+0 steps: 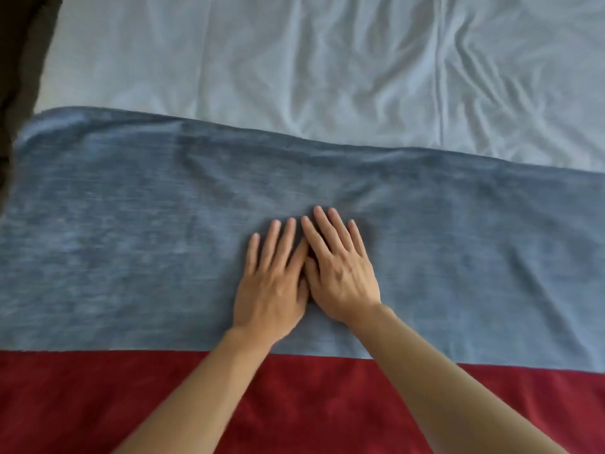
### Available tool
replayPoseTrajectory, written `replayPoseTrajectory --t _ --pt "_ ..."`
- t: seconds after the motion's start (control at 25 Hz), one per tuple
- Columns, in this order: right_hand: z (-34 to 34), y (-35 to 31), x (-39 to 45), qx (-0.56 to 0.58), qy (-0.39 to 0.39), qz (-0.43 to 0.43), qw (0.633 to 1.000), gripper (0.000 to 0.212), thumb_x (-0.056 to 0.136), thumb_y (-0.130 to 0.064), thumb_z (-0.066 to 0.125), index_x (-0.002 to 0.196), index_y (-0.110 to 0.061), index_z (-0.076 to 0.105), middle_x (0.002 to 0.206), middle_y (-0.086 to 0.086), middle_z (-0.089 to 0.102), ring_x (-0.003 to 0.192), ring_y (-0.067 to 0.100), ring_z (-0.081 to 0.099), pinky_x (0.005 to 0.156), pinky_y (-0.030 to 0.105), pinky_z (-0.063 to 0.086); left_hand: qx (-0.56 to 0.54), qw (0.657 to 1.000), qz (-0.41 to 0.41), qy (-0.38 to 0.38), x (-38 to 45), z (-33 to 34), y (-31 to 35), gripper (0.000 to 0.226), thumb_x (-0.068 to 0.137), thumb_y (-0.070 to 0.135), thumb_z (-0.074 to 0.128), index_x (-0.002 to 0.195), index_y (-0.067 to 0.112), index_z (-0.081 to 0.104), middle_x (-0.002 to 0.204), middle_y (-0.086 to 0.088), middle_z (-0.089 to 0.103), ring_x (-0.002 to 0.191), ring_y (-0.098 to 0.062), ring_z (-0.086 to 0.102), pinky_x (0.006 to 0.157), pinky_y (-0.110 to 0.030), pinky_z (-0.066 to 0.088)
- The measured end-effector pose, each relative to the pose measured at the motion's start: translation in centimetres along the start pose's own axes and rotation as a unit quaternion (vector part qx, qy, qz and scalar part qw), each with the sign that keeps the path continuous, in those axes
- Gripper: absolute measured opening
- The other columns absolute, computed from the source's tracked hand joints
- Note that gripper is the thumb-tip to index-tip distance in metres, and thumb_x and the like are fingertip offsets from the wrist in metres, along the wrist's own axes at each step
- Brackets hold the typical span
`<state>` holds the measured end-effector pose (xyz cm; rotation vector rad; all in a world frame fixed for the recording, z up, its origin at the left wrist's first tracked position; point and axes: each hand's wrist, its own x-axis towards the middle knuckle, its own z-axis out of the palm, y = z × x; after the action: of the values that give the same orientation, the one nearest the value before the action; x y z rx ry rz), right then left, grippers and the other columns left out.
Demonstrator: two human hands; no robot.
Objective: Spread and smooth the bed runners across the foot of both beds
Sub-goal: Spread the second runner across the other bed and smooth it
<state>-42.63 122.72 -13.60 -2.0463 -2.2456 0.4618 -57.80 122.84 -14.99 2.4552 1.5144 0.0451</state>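
A blue-grey bed runner point(131, 240) lies across the bed from the left edge to the right edge of the view. Both my hands press flat on its middle, side by side, fingers straight and spread. My left hand point(271, 286) touches my right hand point(337, 270) along the index fingers and thumbs. Small folds radiate in the runner just beyond my fingertips. A red cloth point(327, 404) lies under my forearms, along the runner's near edge.
A wrinkled white sheet point(327, 60) covers the bed beyond the runner. A dark floor or furnishing point(19, 60) shows past the bed's left edge. The runner's far left corner point(49, 122) curls down over that edge.
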Motion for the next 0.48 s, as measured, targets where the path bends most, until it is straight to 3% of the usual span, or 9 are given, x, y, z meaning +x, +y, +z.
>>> replayPoseTrajectory --t 0.12,0.32,0.4,0.48 --pt "-0.5 7.2 1.0 -0.035 0.013 0.027 0.999 0.069 0.094 -0.055 0.041 0.154 -0.024 0.031 0.165 0.005 0.018 0.153 0.025 0.010 0.124 0.049 0.008 0.045 0.998 -0.033 0.002 2.2 1.0 -1.6 0.077 0.088 0.053 0.044 0.156 0.023 0.027 0.165 -0.012 0.016 0.152 -0.033 0.010 0.121 -0.057 0.008" --pt "-3.4 19.2 0.5 -0.054 0.054 0.156 0.985 0.077 0.091 -0.063 0.039 0.156 -0.025 0.024 0.166 0.004 0.015 0.153 0.025 0.008 0.124 0.050 0.006 0.052 0.991 -0.127 0.011 6.3 0.0 -1.5 0.078 0.091 0.056 0.034 0.158 0.019 0.019 0.166 -0.013 0.009 0.152 -0.034 0.002 0.120 -0.061 0.004" --pt "-4.4 21.3 -0.1 -0.033 0.074 0.215 0.973 0.076 0.093 -0.060 0.037 0.157 -0.023 0.023 0.166 0.005 0.013 0.153 0.024 0.006 0.123 0.051 0.004 0.043 0.996 -0.078 0.031 8.7 0.2 3.4 0.076 0.091 0.052 0.037 0.157 0.016 0.022 0.165 -0.014 0.011 0.152 -0.034 0.006 0.121 -0.059 0.005" --pt "-4.7 20.5 -0.1 -0.001 0.109 0.199 0.974 0.069 0.095 -0.048 0.037 0.156 -0.020 0.024 0.165 0.006 0.016 0.153 0.026 0.007 0.123 0.052 0.005 0.020 0.999 0.018 0.039 11.0 1.1 10.3 0.072 0.091 0.044 0.041 0.156 0.014 0.028 0.164 -0.014 0.017 0.152 -0.034 0.010 0.121 -0.056 0.008"
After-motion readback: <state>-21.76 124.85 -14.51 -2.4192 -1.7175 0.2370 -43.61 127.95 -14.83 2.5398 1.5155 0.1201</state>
